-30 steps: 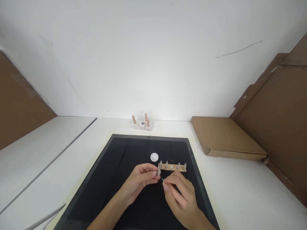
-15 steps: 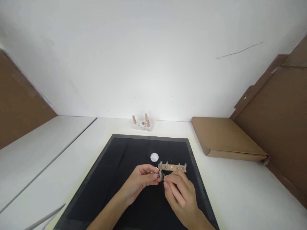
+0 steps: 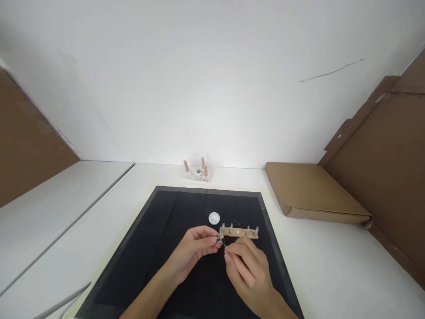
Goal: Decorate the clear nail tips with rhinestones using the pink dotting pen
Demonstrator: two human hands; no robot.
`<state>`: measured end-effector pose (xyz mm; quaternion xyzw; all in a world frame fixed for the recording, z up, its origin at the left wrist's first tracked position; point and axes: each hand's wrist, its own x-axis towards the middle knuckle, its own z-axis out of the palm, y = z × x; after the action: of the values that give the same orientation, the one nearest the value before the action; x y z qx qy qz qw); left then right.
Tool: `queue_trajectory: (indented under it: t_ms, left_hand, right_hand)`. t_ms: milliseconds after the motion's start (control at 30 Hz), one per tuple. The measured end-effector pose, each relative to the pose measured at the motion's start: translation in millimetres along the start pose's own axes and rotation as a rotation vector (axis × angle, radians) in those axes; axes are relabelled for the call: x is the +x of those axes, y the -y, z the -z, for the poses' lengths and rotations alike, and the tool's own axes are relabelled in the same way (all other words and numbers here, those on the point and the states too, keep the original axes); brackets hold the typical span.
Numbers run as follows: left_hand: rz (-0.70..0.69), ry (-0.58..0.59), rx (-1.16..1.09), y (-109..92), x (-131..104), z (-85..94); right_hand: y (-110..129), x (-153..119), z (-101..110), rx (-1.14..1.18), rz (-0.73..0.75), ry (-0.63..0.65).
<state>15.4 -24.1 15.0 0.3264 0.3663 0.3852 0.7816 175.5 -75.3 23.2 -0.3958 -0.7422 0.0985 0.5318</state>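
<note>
Over the black mat, my left hand (image 3: 199,245) pinches a small clear piece (image 3: 222,239) that looks like a false nail tip on a little metal stand. Closed around a nail polish brush (image 3: 245,271) with a peach cap, my right hand (image 3: 249,266) points its dark bristle end at the nail tip. The bristles appear to touch the tip, though the contact is too small to be sure. Just beyond my hands lies a cork-coloured strip (image 3: 238,233) carrying several upright clear nail tips. A small white round dish (image 3: 214,218) sits behind it to the left.
A clear tray (image 3: 207,179) with peach-capped bottles stands against the white wall. The black mat (image 3: 159,212) covers the middle of the white table. A flat cardboard box (image 3: 315,188) lies at right, and cardboard panels flank both sides. A grey pointed object (image 3: 66,301) shows lower left.
The nail tip in my left hand has turned slightly, and the brush has shifted a little left and down along it. Everything else stays in place.
</note>
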Motion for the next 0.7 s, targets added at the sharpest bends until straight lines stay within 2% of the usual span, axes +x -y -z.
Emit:
queue_trajectory:
  t_ms: [700]
  left_hand:
    - [-0.023,-0.012,0.049,3.8,2.4,1.3]
  right_hand:
    - [-1.0,-3.3,-1.5,-0.014,0.046,0.005]
